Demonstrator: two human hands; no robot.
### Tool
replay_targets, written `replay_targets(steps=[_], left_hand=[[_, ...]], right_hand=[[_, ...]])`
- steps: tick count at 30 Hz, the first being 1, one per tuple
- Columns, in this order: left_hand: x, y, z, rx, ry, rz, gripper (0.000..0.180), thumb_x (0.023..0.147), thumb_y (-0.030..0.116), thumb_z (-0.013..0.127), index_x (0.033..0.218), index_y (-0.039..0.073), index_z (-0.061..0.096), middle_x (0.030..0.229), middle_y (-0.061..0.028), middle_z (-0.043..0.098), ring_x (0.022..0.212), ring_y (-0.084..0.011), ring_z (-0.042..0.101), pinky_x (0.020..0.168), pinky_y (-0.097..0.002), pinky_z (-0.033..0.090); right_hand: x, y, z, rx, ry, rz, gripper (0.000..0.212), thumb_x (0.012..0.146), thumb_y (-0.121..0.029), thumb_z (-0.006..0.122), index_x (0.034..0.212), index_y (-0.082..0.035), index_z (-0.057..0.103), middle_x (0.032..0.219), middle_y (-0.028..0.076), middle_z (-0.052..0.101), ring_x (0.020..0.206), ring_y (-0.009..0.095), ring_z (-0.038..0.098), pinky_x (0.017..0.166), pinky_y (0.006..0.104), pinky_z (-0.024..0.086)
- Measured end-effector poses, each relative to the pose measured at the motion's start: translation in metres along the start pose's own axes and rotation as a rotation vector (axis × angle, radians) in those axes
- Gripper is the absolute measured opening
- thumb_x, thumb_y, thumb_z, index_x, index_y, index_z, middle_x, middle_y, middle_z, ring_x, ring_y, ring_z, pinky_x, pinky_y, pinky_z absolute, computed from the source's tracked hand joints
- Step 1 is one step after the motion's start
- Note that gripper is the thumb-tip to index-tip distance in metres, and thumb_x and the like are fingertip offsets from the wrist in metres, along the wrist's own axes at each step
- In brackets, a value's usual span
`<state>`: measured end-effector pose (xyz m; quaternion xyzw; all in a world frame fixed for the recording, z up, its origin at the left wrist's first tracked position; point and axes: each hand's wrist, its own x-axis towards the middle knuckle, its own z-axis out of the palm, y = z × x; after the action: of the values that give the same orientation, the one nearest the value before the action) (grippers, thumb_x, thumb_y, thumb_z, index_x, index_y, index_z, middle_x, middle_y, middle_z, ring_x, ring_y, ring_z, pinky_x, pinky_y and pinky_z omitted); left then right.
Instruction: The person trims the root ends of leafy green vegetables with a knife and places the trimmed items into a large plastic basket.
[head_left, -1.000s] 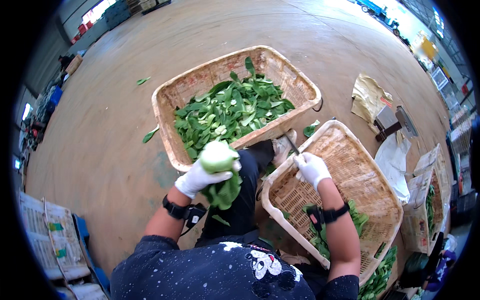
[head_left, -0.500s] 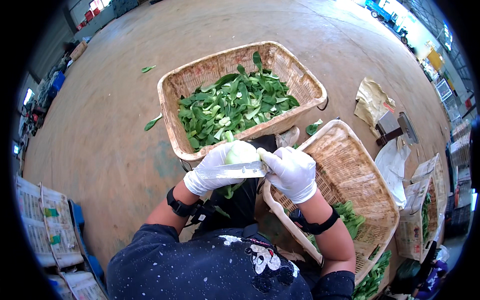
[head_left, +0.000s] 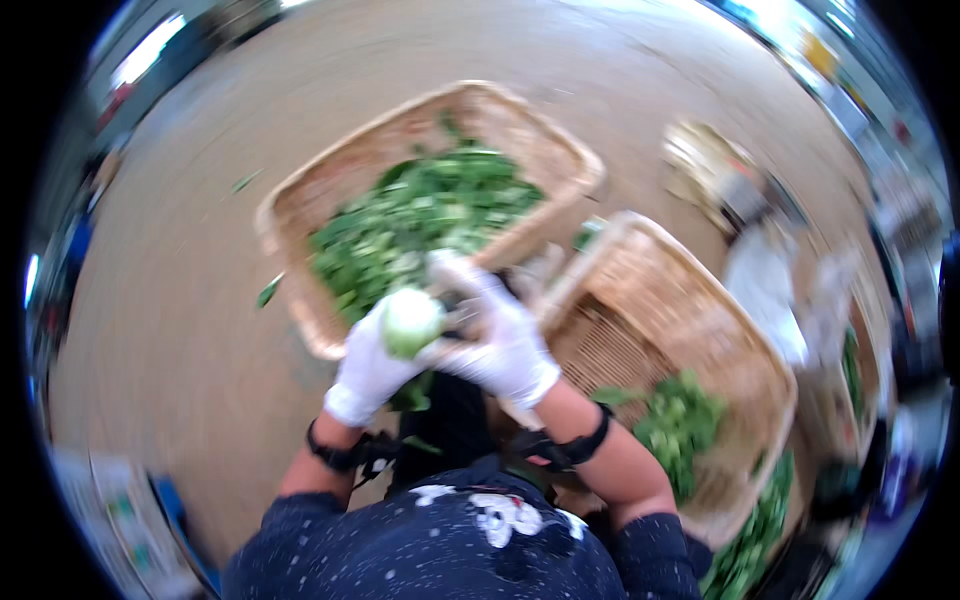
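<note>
Two gloved hands meet: left hand wrapped round green stalk, right hand pressed beside it, grip unclear. Basket beyond, tan concrete floor beneath.

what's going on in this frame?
A person in white gloves is working on leafy greens over two woven baskets. The left hand holds a pale green vegetable head, cut base up. The right hand is pressed against it from the side; the frame is too blurred to show whether it holds a tool. The far basket is piled with greens. The near basket on the person's right has a smaller bunch at its lower end.
</note>
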<state>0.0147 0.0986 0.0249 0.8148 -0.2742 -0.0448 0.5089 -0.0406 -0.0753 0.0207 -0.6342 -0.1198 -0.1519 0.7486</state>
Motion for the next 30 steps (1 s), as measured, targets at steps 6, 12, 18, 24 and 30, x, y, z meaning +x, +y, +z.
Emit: replay_targets(steps=[6, 12, 18, 24, 30], left_hand=[[-0.006, 0.06, 0.063, -0.088, -0.705, 0.018, 0.076, 0.07, 0.027, 0.081, 0.132, 0.001, 0.047, 0.124, -0.0145, 0.06, 0.113, -0.026, 0.058, 0.098, -0.0375, 0.044], [-0.014, 0.1, 0.118, -0.356, -0.553, 0.267, 0.084, 0.08, 0.046, 0.07, 0.139, -0.006, 0.039, 0.134, -0.0179, 0.05, 0.125, -0.0276, 0.048, 0.108, -0.0398, 0.033], [0.012, 0.172, 0.139, -1.085, -1.404, 0.883, 0.03, 0.082, 0.028, 0.064, 0.065, 0.006, 0.053, 0.061, -0.0042, 0.055, 0.057, -0.0212, 0.054, 0.054, -0.0326, 0.042], [-0.018, 0.263, 0.139, -1.433, -2.241, 1.066, 0.025, 0.083, 0.029, 0.065, 0.076, 0.006, 0.058, 0.075, -0.0085, 0.059, 0.069, -0.0229, 0.057, 0.067, -0.0327, 0.042], [-0.051, 0.318, 0.163, -1.336, -2.739, 1.126, 0.025, 0.085, 0.031, 0.065, 0.088, 0.006, 0.063, 0.089, -0.0128, 0.063, 0.081, -0.0245, 0.06, 0.079, -0.0329, 0.042]], right_hand=[[-0.104, -0.062, -0.061, -0.576, 0.159, 0.028, 0.067, 0.071, -0.031, 0.077, 0.131, -0.01, 0.055, 0.11, 0.016, 0.066, 0.097, 0.028, 0.066, 0.085, 0.0336, 0.051], [-0.324, -0.146, -0.15, -0.196, 1.236, 0.119, 0.046, 0.084, -0.021, 0.063, 0.125, -0.001, 0.055, 0.108, 0.007, 0.065, 0.094, 0.014, 0.063, 0.079, 0.0278, 0.051], [-0.578, -0.218, -0.201, -0.122, 2.295, -0.046, 0.026, 0.09, -0.037, 0.065, 0.1, -0.016, 0.055, 0.08, 0.005, 0.065, 0.047, 0.011, 0.056, 0.031, 0.0201, 0.031], [-0.57, -0.224, -0.192, -0.114, 2.121, -0.39, 0.027, 0.099, -0.027, 0.048, 0.118, -0.013, 0.059, 0.111, 0.005, 0.066, 0.049, 0.003, 0.037, 0.037, 0.0146, 0.032], [-0.451, -0.217, -0.18, 0.231, 1.574, -0.473, 0.04, 0.102, -0.024, 0.037, 0.132, 0.0, 0.049, 0.126, 0.014, 0.061, 0.052, 0.004, 0.037, 0.041, 0.0146, 0.037]])
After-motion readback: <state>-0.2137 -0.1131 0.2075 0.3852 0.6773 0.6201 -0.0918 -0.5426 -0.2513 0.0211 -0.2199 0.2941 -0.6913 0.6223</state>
